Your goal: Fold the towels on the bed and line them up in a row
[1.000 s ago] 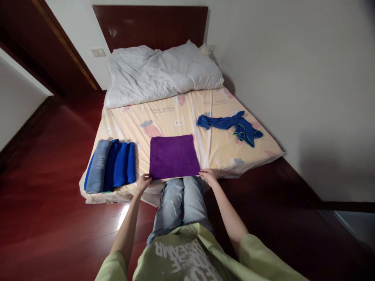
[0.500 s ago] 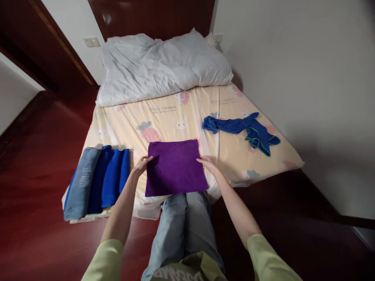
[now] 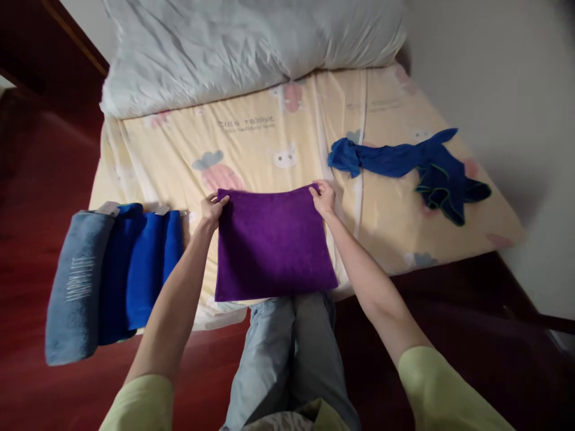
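Note:
A purple towel [image 3: 274, 245], flat and roughly rectangular, lies spread at the near edge of the bed. My left hand [image 3: 214, 208] pinches its far left corner, thumb on top. At the far right corner, my right hand [image 3: 323, 197] grips the cloth between thumb and fingers. Left of my left forearm, several rolled or folded towels lie side by side: a grey-blue towel [image 3: 81, 281] with white lettering and bright blue towels [image 3: 146, 269]. To the right, a crumpled blue cloth [image 3: 395, 161] with green edging lies stretched across the sheet.
The bed [image 3: 265, 155] has a yellow sheet printed with carrots and rabbits. A large white quilt or pillow [image 3: 251, 48] covers its far end. A grey wall [image 3: 494, 78] runs along the right, and dark red floor [image 3: 27, 251] shows at the left.
My hands have shifted from the towel's sides up to its two far corners. The view has tilted down and come closer to the bed.

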A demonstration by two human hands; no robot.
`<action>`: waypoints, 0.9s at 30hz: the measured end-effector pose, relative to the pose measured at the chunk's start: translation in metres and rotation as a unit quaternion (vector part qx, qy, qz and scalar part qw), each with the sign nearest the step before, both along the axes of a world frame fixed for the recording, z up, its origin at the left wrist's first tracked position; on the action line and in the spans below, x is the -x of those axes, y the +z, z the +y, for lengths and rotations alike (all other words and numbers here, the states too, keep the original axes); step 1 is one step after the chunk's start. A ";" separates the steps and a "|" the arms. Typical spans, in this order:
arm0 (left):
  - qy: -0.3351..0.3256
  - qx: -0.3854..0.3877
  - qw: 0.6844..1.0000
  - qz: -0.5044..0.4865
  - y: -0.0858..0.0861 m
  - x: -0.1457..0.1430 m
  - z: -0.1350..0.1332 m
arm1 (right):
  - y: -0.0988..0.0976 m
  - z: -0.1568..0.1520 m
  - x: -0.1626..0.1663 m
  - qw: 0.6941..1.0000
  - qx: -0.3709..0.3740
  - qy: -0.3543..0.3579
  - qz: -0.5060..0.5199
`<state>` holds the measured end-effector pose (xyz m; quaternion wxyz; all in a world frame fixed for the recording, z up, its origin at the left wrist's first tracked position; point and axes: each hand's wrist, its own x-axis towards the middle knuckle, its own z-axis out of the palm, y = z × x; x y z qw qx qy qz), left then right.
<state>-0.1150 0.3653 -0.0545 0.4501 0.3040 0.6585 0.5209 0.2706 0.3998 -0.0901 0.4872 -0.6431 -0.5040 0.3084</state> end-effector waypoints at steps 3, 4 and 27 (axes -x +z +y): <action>0.001 -0.024 0.994 0.110 -0.004 -0.001 -0.001 | -0.008 -0.001 -0.001 0.998 -0.038 -0.001 -0.059; -0.004 -0.036 0.985 0.169 -0.002 -0.003 -0.003 | -0.008 -0.003 0.002 0.995 -0.041 -0.001 -0.086; -0.271 -0.126 0.817 0.492 0.017 -0.038 -0.113 | 0.045 -0.084 0.036 0.903 0.010 0.156 -0.401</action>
